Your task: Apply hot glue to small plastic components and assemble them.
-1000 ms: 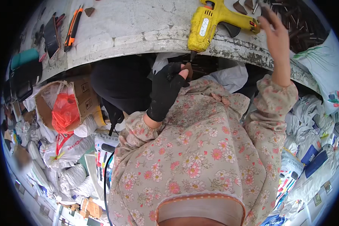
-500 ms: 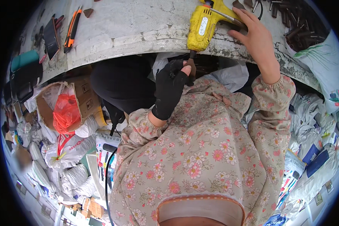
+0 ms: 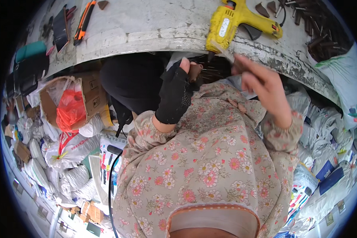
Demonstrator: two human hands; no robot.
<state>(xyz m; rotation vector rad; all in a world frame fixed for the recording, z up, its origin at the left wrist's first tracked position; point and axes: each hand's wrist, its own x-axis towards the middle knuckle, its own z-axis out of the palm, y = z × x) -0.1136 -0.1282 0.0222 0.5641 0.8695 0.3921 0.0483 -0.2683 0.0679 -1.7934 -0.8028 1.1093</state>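
My left hand [image 3: 174, 92], in a black fingerless glove, grips a small brown piece [image 3: 195, 72] in front of my lap, just below the bench edge. To its right, my right hand [image 3: 263, 85] is bare and smeared by motion. Its fingers pinch a thin pale rod [image 3: 223, 49] that points up and left, across the front of the glue gun. The yellow glue gun [image 3: 236, 20] lies on the bench, its nozzle over the near edge and its trigger side toward the right. Neither hand touches it.
Brown tubes and metal rods [image 3: 321, 37] lie heaped at the bench's far right, above a white plastic bag [image 3: 347, 75]. An orange-black cutter [image 3: 84, 23] and a dark phone-like slab [image 3: 60, 29] lie left. A cardboard box [image 3: 93, 93] with a red bag stands below.
My right hand has left the glue gun's handle and come down toward me, with the rod in its fingers. My left hand has tilted the brown piece and drawn it away from the nozzle.
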